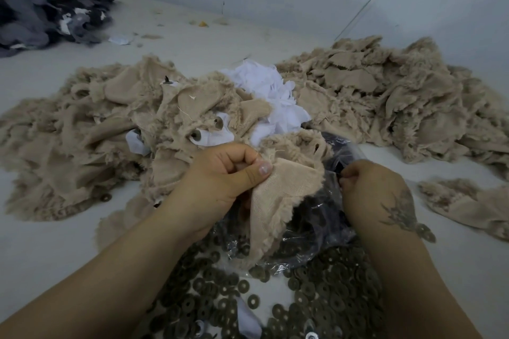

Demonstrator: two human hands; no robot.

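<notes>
My left hand pinches a beige furry fabric piece between thumb and curled fingers, holding it up over a clear plastic bag of dark parts. My right hand is curled with its fingertips pinched together at the bag's edge; a small dark item seems to sit between them, but it is too hidden to name. Several dark round washers lie spread on the surface below both forearms.
A big heap of beige fabric pieces lies left and another right, with white fabric scraps between them. One loose beige piece sits at the right. Dark grey fabric is piled at the far left by the wall.
</notes>
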